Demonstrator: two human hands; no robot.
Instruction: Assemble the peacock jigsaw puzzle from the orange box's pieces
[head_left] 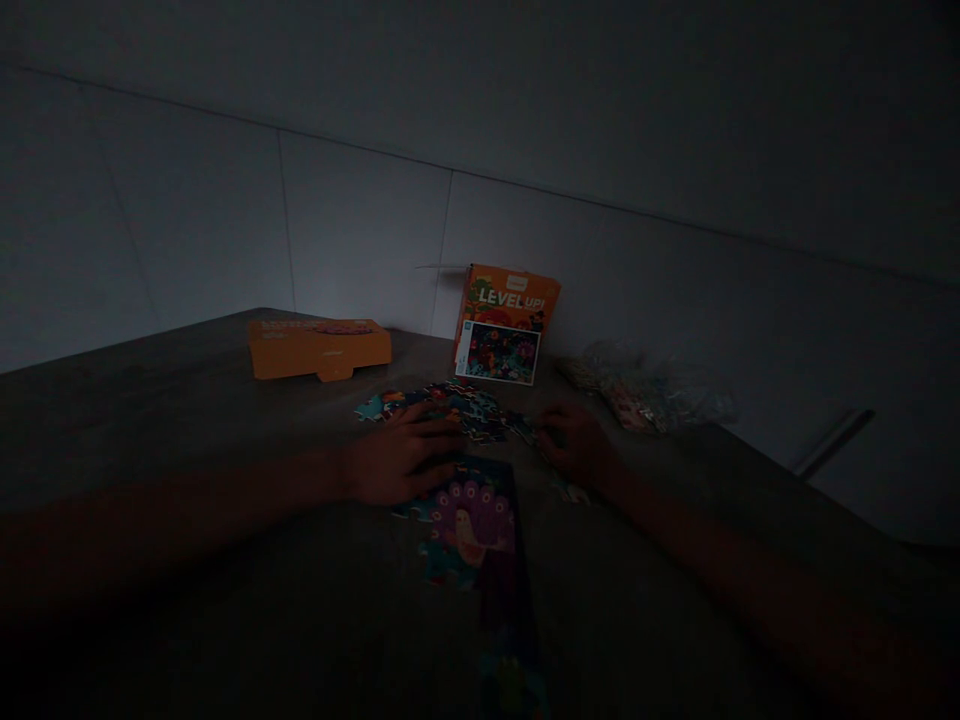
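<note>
In dim light, a partly joined jigsaw puzzle [491,515] with a purple peacock lies on the dark table, running toward me. My left hand [409,455] rests palm down with its fingers stretched out, between that section and a heap of loose puzzle pieces [476,405] behind it. To the right, my right hand [574,440] has its fingers curled down by some scattered pieces. Whatever its fingertips may hold is hidden in the dark. A few loose pieces [571,492] lie just below this hand.
An orange puzzle box [506,290] marked "LEVEL UP!" stands against the wall, with a picture card [499,352] leaning on its front. Left of it lies another orange box part [322,350]. Clear plastic bags [652,390] with pieces inside are at the back right.
</note>
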